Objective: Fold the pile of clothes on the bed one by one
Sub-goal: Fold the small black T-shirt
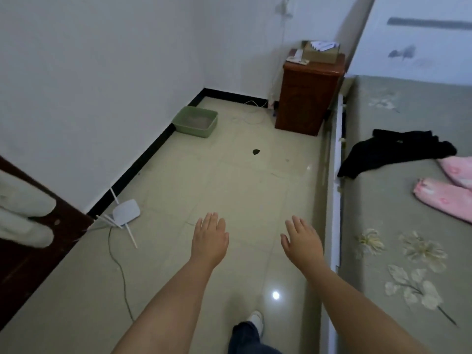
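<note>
Head view, looking down at a bed (pixel 383 200) along the right with a grey-green floral cover. On it, one crumpled black garment (pixel 398 152) near the edge, plus two pink pieces (pixel 441 200) just beside it, partly cut off by the frame so can't tell what exactly. Both hands out over the pale tiled floor (pixel 204 175), not touching the clothes: left hand (pixel 210 238) flat with fingers straight, right hand (pixel 301 241) same, spread and holding nothing. Further out: one brown wooden nightstand (pixel 306 95) by the bed head with a cardboard box (pixel 321 51) on top, one green tub (pixel 196 121) against the wall, one white router (pixel 126 213) on the floor with antennas sticking out. White walls, black skirting.
</note>
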Demonstrator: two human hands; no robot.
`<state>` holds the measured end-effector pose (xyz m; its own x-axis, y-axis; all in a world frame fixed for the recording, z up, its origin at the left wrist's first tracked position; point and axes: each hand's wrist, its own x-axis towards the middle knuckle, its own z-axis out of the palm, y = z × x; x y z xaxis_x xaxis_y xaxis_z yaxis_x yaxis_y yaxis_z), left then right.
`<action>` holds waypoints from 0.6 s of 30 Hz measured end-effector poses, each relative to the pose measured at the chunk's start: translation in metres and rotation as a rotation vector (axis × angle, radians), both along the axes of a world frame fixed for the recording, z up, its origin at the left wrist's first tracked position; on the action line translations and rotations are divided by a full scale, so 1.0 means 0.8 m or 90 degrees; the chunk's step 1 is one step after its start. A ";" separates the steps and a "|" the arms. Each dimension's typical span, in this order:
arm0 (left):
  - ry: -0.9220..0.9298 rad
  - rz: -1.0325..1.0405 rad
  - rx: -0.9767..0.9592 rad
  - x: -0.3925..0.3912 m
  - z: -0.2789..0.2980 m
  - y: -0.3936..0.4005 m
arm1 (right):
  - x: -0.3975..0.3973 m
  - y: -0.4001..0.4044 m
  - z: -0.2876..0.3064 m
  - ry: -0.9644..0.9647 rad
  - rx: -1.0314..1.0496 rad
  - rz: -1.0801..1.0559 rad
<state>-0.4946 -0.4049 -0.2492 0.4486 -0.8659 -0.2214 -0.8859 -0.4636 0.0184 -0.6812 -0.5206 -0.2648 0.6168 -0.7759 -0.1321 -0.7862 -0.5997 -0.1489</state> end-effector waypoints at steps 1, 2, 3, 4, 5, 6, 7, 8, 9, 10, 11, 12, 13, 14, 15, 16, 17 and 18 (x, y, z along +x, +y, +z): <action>-0.004 -0.008 0.011 0.014 -0.001 -0.026 | -0.003 -0.026 -0.004 0.009 0.002 -0.022; -0.011 -0.019 0.012 0.028 0.000 -0.052 | -0.006 -0.049 -0.004 0.024 0.006 -0.046; -0.017 -0.031 0.007 0.040 0.001 -0.081 | -0.007 -0.072 -0.002 0.036 0.009 -0.069; -0.022 -0.041 -0.002 0.050 0.003 -0.112 | -0.007 -0.095 -0.002 0.048 0.010 -0.087; -0.024 -0.051 -0.012 0.059 0.003 -0.143 | -0.004 -0.120 -0.001 0.050 0.007 -0.102; -0.024 -0.063 -0.019 0.067 0.002 -0.177 | 0.001 -0.147 0.000 0.050 0.003 -0.117; -0.023 -0.077 -0.023 0.075 -0.001 -0.211 | 0.006 -0.174 0.002 0.045 0.005 -0.140; -0.021 -0.092 -0.020 0.081 -0.006 -0.245 | 0.012 -0.200 0.003 0.025 0.004 -0.160; -0.019 -0.111 -0.014 0.086 -0.012 -0.280 | 0.016 -0.226 0.002 -0.011 -0.005 -0.172; -0.016 -0.133 -0.004 0.091 -0.019 -0.316 | 0.018 -0.256 -0.001 -0.041 -0.013 -0.192; -0.012 -0.156 0.004 0.096 -0.027 -0.353 | 0.020 -0.284 -0.002 -0.050 -0.007 -0.219; -0.010 -0.177 0.015 0.103 -0.034 -0.390 | 0.020 -0.315 -0.008 -0.059 0.000 -0.247; -0.010 -0.199 0.022 0.111 -0.040 -0.431 | 0.020 -0.350 -0.013 -0.055 0.010 -0.267; -0.015 -0.223 0.025 0.120 -0.047 -0.473 | 0.019 -0.384 -0.018 -0.062 0.023 -0.300; -0.027 -0.252 0.025 0.129 -0.052 -0.515 | 0.017 -0.415 -0.022 -0.073 0.034 -0.346; -0.038 -0.283 0.030 0.135 -0.053 -0.558 | 0.013 -0.443 -0.026 -0.059 0.036 -0.381; -0.044 -0.308 0.028 0.139 -0.053 -0.598 | 0.008 -0.469 -0.026 -0.054 0.028 -0.415; -0.051 -0.329 0.022 0.140 -0.053 -0.640 | 0.003 -0.495 -0.026 -0.068 0.013 -0.443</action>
